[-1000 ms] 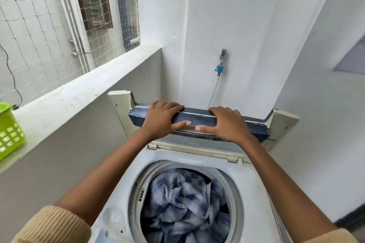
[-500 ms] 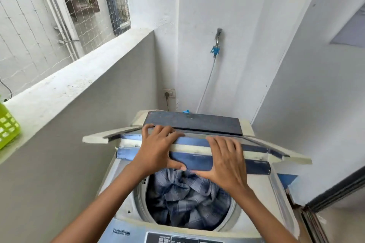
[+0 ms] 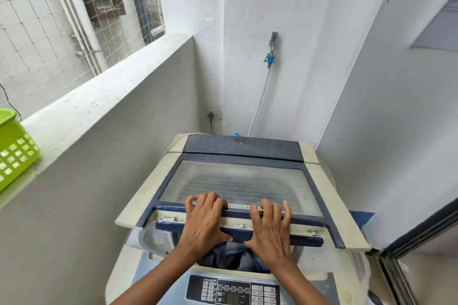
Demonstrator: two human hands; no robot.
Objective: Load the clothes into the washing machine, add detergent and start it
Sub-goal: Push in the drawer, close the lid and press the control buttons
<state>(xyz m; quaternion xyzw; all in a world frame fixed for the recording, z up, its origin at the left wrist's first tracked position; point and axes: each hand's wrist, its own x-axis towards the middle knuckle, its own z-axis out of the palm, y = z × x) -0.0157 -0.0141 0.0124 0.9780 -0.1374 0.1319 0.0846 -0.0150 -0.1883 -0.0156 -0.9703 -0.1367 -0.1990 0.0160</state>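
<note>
White walls close in a narrow balcony corner, where a washer (image 3: 247,267) stands under a tap (image 3: 271,54) and hose. On it, the left hand (image 3: 204,220) and right hand (image 3: 270,225) lie side by side on the front edge of the folding lid (image 3: 238,186), fingers curled over the top rail, thumbs tucked beneath, both gripping the lid's lip. That lid is nearly flat but not shut: its front edge hangs above the drum opening, and the checked clothes (image 3: 233,254) show in the gap just below the palms. Nearer the camera sits the control panel (image 3: 234,291), untouched. Off to the left, a green basket (image 3: 14,148) rests on the ledge. I judge the 2 thumbs to be the main risk: if the lid drops the last bit with them beneath, they get pinched against the rim. Fabric piled high could also catch under the edge and stop the lid seating, which may keep the machine from starting. No detergent is visible, so I cannot tell whether it has been added.
</note>
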